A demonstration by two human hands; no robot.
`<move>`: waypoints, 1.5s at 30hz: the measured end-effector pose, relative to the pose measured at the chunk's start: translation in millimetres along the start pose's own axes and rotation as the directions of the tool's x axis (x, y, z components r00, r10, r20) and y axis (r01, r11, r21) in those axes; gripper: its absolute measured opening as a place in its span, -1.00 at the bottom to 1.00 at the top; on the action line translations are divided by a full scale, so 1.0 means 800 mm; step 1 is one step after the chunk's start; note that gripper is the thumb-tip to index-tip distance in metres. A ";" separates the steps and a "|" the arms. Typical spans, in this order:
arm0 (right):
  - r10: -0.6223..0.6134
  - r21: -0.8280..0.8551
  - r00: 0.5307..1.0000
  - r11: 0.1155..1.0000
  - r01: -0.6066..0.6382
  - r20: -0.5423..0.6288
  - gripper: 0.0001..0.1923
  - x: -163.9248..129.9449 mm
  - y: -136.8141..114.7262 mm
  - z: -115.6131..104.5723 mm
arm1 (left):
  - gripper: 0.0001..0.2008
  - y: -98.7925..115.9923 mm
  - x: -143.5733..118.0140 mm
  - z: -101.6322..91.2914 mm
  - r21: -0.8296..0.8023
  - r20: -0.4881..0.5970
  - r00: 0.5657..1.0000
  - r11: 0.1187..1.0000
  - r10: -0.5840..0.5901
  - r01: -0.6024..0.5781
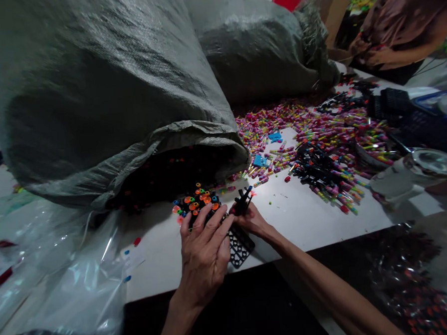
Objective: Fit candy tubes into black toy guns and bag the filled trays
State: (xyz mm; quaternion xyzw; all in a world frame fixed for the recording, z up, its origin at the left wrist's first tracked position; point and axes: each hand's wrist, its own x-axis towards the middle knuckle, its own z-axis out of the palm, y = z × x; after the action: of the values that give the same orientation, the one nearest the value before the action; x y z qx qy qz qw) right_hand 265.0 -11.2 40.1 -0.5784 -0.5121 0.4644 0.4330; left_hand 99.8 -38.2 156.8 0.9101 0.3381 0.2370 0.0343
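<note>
At lower centre the left hand (205,251) lies with fingers spread flat on a black grid tray (239,246) part-filled with coloured caps, while the right hand (250,218) pinches a black piece (243,201). A grey woven sack (92,94) (mouth open) crowds the upper left; loose coloured pieces (319,137) litter the white table (304,218) at right.

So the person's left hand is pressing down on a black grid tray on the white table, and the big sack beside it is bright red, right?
Not quite: the big sack is grey-green, not red, as the head view shows. The left hand does rest on the black grid tray on the white table.
</note>
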 end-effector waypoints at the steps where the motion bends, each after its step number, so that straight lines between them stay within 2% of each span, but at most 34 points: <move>1: -0.025 -0.090 1.000 0.996 0.026 0.015 -0.85 0.001 0.000 -0.002 | -0.62 0.000 0.001 0.001 0.000 0.001 1.000 1.000 -0.003 0.003; 3: -0.067 -0.355 0.996 0.931 0.086 0.065 -0.87 0.002 -0.004 0.000 | -0.62 0.002 0.003 0.002 -0.003 -0.009 1.000 1.000 -0.017 0.017; 5: -0.070 -0.577 0.991 0.807 0.123 0.113 -0.87 0.002 -0.012 0.012 | -0.61 0.005 0.005 0.003 0.000 -0.021 0.999 0.999 -0.033 0.033; 8: -0.053 -0.668 0.990 0.733 0.128 0.132 -0.81 0.001 -0.030 0.033 | -0.58 0.004 0.008 0.003 0.023 -0.012 1.000 1.000 -0.017 0.017; 10: -0.050 -0.683 0.989 0.718 0.133 0.140 -0.81 -0.004 -0.036 0.025 | -0.57 -0.002 0.008 0.005 0.052 -0.013 1.000 0.999 0.010 -0.010; 12: -0.066 -0.690 0.993 0.714 0.118 0.102 -0.72 -0.018 -0.036 -0.015 | -0.56 -0.008 0.009 0.009 0.073 -0.043 0.999 0.997 0.028 -0.025; 14: -0.073 -0.729 0.995 0.685 0.001 -0.068 -0.59 -0.041 -0.030 -0.083 | -0.57 -0.014 0.011 0.015 0.072 -0.089 0.996 0.997 0.030 -0.023; 15: -0.064 -0.761 0.974 0.636 -0.129 -0.219 -0.63 -0.055 -0.027 -0.122 | -0.57 -0.015 0.013 0.018 0.065 -0.109 0.994 0.998 0.027 -0.020; 16: -0.030 -0.787 0.926 0.538 -0.303 -0.378 -0.70 -0.069 -0.024 -0.161 | -0.57 -0.016 0.015 0.021 0.058 -0.123 0.992 0.998 0.023 -0.016; 17: 0.013 -0.793 0.878 0.422 -0.439 -0.479 -0.75 -0.082 -0.020 -0.196 | -0.58 -0.016 0.017 0.023 0.051 -0.132 0.991 0.999 0.020 -0.013; 19: 0.101 -0.796 0.837 0.266 -0.544 -0.538 -0.80 -0.100 -0.014 -0.248 | -0.57 -0.014 0.018 0.022 0.037 -0.131 0.991 0.999 0.020 -0.015; 21: 0.154 -0.816 0.847 0.228 -0.531 -0.508 -0.84 -0.106 -0.006 -0.269 | -0.57 -0.012 0.015 0.018 0.028 -0.133 0.991 0.999 0.018 -0.015; 22: 0.164 -0.823 0.859 0.247 -0.512 -0.485 -0.85 -0.106 -0.002 -0.268 | -0.57 -0.012 0.012 0.014 0.029 -0.141 0.990 0.999 0.017 -0.013; 24: 0.178 -0.814 0.888 0.355 -0.459 -0.423 -0.88 -0.101 0.005 -0.248 | -0.57 -0.012 0.004 0.009 0.042 -0.142 0.990 0.999 0.015 -0.009; 26: 0.192 -0.734 0.926 0.566 -0.375 -0.326 -0.89 -0.096 0.010 -0.211 | -0.56 -0.012 -0.003 0.006 0.058 -0.102 0.995 0.998 0.019 -0.013; 28: 0.197 -0.525 0.960 0.806 -0.275 -0.200 -0.85 -0.091 0.010 -0.167 | -0.56 -0.013 -0.008 0.007 0.063 -0.052 0.999 0.998 0.010 -0.007; 30: 0.201 -0.250 0.977 0.945 -0.212 -0.071 -0.82 -0.086 0.006 -0.121 | -0.56 -0.013 -0.009 0.009 0.059 -0.038 0.999 0.998 -0.005 0.007; 31: 0.205 -0.117 0.979 0.972 -0.204 -0.006 -0.83 -0.083 0.003 -0.100 | -0.56 -0.013 -0.009 0.010 0.055 -0.039 0.999 0.998 -0.011 0.013; 33: 0.210 0.091 0.973 0.971 -0.219 0.099 -0.86 -0.077 -0.006 -0.062 | -0.56 -0.013 -0.009 0.011 0.047 -0.036 0.999 0.999 -0.019 0.020; 35: 0.208 0.188 0.972 0.956 -0.226 0.114 -0.84 -0.070 -0.013 -0.031 | -0.57 -0.012 -0.009 0.012 0.042 -0.029 0.999 0.999 -0.025 0.026; 39: 0.144 0.235 0.989 0.960 -0.150 0.041 -0.81 -0.060 -0.015 0.011 | -0.58 -0.012 -0.010 0.013 0.029 -0.042 0.998 0.999 -0.044 0.045; 42: 0.092 0.268 0.990 0.956 -0.117 0.107 -0.83 -0.063 -0.006 0.025 | -0.59 -0.011 -0.010 0.013 0.022 -0.043 0.998 0.998 -0.055 0.056; 45: 0.094 0.171 0.981 0.977 -0.123 0.170 -0.87 -0.072 0.001 0.023 | -0.61 -0.009 -0.010 0.012 0.011 -0.042 0.997 0.998 -0.064 0.065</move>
State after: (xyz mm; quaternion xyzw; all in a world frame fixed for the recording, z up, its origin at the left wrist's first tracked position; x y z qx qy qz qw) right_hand 244.6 -68.0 41.4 -0.5245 -0.4685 0.5771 0.4151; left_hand 94.9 -36.9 143.2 0.8938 0.3694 0.2526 0.0292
